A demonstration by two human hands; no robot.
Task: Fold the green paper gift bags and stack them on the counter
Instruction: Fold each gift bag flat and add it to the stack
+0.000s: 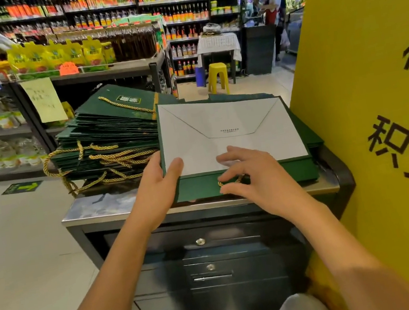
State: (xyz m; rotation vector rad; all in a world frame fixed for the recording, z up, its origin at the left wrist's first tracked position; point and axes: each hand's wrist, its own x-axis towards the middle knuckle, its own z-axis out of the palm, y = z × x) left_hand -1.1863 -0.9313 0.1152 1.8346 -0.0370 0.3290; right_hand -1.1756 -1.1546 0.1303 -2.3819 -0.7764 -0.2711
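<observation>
A flattened green paper gift bag (231, 128) lies on the counter (93, 211) with its white bottom panel facing up. My left hand (157, 189) grips its near left corner, thumb on the white panel. My right hand (252, 173) rests on the bag's green near strip, fingers spread, fingertips at a gold rope handle (229, 181). To the left stands a tall stack of folded green bags (110, 132) with gold rope handles hanging out. More green bags lie under and behind the top bag.
A yellow sign board (378, 98) stands close on the right. The dark counter has drawers (208, 262) below. Shop shelves with bottles and packets fill the back. A yellow stool (217, 75) and a person stand far off.
</observation>
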